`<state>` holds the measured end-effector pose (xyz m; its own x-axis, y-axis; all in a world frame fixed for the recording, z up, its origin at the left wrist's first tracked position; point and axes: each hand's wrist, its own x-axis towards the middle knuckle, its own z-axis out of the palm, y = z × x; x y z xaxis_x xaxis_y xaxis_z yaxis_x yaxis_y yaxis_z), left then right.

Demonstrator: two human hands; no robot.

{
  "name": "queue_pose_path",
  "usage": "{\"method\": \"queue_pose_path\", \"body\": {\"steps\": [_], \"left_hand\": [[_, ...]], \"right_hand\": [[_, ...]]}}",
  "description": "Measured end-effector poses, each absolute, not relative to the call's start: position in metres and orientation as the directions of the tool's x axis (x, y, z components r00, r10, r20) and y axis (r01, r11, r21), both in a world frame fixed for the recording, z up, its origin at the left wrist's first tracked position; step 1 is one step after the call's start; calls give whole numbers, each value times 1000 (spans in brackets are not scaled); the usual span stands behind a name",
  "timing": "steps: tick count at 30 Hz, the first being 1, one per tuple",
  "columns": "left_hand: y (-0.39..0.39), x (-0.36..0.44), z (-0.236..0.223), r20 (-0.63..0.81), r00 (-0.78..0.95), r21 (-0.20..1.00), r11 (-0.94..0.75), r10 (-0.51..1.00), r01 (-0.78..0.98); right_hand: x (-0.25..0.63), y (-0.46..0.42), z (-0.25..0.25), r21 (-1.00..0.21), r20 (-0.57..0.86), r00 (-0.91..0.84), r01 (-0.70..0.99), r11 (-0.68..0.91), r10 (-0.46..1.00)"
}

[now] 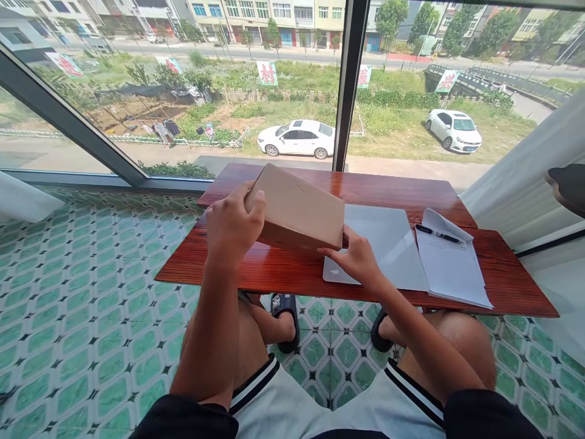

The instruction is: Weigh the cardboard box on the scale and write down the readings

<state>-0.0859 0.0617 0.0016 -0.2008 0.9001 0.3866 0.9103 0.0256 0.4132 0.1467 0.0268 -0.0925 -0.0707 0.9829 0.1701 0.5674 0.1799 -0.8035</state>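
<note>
A plain brown cardboard box is tilted up above the red wooden table, its far end raised. My left hand grips its left end, thumb over the top edge. My right hand holds the lower right corner with fingers curled against the box's side. Just right of the box lies a closed silver laptop flat on the table.
A sheet of paper and a notebook with a black pen lie right of the laptop. White curtains hang at the right. A large window stands behind the table. Green patterned floor tiles spread left. My knees and slippers are under the table.
</note>
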Motion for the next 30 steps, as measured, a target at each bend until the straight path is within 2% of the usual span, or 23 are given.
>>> {"method": "queue_pose_path", "body": {"steps": [9,14,18,23,30], "left_hand": [[65,-89,1,346,-223,416,64,912,907],[64,-86,4,320,-263,380,131,910,916],[65,-86,3,341,-281,336,163,897,928],[68,-90,1,326,-284,323,176,902,930],[77,-100,-8,314,-286,302,191,905,934]], "right_hand": [[142,24,-88,-653,185,-61,738,169,981],[141,25,-90,-603,186,-63,780,165,980],[140,23,-89,-660,181,-62,733,168,982],[141,21,-87,-790,164,-100,583,192,981],[139,21,-86,-844,141,-155,497,200,978]]}}
